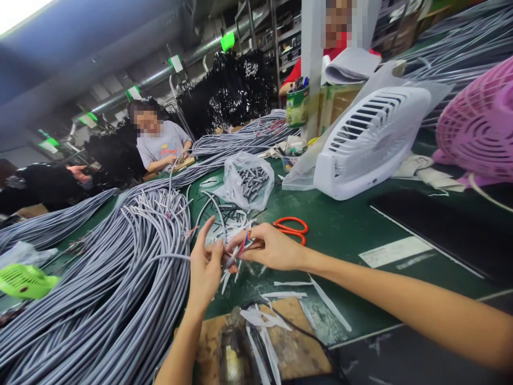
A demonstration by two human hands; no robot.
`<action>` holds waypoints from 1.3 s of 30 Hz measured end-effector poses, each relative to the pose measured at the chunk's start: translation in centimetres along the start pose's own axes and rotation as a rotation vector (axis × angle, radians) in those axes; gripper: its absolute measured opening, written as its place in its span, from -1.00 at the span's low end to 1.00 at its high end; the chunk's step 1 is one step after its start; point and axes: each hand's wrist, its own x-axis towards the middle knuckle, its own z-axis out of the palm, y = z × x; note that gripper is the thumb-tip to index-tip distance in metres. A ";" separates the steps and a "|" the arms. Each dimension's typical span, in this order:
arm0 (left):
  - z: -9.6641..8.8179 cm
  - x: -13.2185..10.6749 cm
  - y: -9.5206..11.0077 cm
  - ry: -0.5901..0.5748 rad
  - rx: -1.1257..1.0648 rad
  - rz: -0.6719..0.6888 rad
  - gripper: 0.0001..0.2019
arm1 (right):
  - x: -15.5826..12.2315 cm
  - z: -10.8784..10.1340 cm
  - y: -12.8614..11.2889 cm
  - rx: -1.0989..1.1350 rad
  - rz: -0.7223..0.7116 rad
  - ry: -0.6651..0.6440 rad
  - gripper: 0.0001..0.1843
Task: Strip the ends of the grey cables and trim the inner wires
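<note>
Near the middle of the green table, my left hand (205,270) is closed on the end of a grey cable (172,257) that comes in from the left. Thin coloured wires (242,244), red and blue among them, stick out of this end. The fingers of my right hand (276,248) pinch at these wires, close against my left fingertips. Part of the cable end is hidden between the fingers. Just behind my right hand lie scissors with orange handles (296,218). White and dark scraps (230,216) are scattered beyond my hands.
A large bundle of grey cables (132,289) covers the left side. Behind my hands sits a clear bag (266,184) of short dark tubes. A white fan (360,144) and a pink fan (476,123) stand right. A wooden board (296,347) lies in front. A co-worker (164,141) sits opposite.
</note>
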 end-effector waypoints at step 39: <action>-0.6 0.0 0.0 0.012 0.264 0.295 -0.82 | -0.2 -0.6 -0.4 -0.563 -0.195 0.292 -0.79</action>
